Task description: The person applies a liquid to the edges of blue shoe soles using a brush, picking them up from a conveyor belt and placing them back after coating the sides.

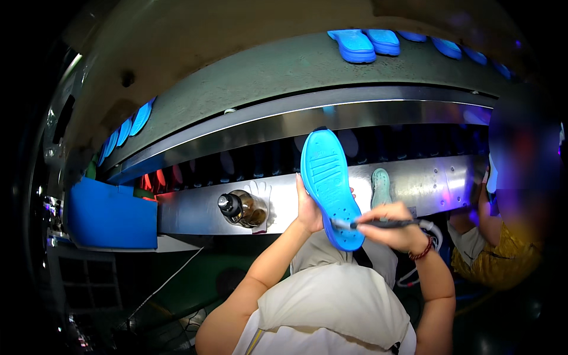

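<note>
A bright blue shoe sole [325, 168] stands tilted in front of me, its grooved and dotted face toward me. My left hand [309, 207] is closed on its left edge, the fingers partly hidden behind it. In my right hand [396, 228] is a slim black brush-like tool [378, 224], gripped like a pen. Its pale tip lies against the lower part of the sole, near the small dots. A white hose [436, 232] shows behind the tool's rear end; I cannot tell whether they join. Just beyond my right hand, a pale green sole-shaped piece [381, 188] lies on the metal ledge.
A brown bottle with a black cap [239, 208] and a white glove [262, 195] occupy the metal ledge [189, 213]. A blue box [112, 213] stands left. Blue soles [355, 46] lie on the conveyor belt [266, 77] behind a metal rail. Another person [503, 248] sits at right.
</note>
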A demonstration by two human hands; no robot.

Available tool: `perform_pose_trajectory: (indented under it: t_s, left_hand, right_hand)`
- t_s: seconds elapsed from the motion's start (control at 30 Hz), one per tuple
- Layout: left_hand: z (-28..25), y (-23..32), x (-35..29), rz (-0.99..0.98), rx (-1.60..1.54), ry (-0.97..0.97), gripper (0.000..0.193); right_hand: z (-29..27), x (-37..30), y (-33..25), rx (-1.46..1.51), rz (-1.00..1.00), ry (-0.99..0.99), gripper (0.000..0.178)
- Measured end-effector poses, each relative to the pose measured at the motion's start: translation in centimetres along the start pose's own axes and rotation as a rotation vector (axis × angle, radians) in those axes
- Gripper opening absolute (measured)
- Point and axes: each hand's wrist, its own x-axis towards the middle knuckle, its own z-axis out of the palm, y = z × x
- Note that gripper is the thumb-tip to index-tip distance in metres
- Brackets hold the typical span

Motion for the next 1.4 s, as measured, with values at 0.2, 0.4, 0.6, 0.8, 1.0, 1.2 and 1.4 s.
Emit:
perform_pose_trajectory:
  t_s: [0.2,0.4,0.6,0.8,1.0,1.2,1.4]
  left_hand:
    - [2.9,-1.2,0.5,-0.119,-0.078,-0.113,0.091]
    - [2.8,-0.1,0.5,-0.085,-0.023,-0.156,0.087]
    - [3.8,0.8,1.1,0.03,-0.014,-0.176,0.096]
    - [4.2,1.8,2.1,0.224,0.118,-0.089,0.101]
    - [4.9,2.9,2.7,0.338,0.089,-0.075,0.104]
    - [5.4,5.1,2.6,0.397,0.075,-0.134,0.103]
    - [5.8,5.7,2.9,0.388,0.117,-0.118,0.103]
  right_hand:
    - [-0.7,3.9,0.8,0.296,-0.077,0.386,0.015]
    - [-1.1,2.7,0.6,0.439,-0.139,0.248,0.016]
    - [-1.2,2.1,0.7,0.281,-0.34,0.015,0.017]
    - [-1.1,1.8,0.7,0.192,-0.244,0.123,0.019]
    - [-1.2,1.4,2.0,0.161,-0.204,0.271,0.022]
    - [-1.4,-0.1,1.9,0.239,-0.302,0.068,0.022]
    - [-1.0,0.4,1.2,0.064,-0.358,0.087,0.022]
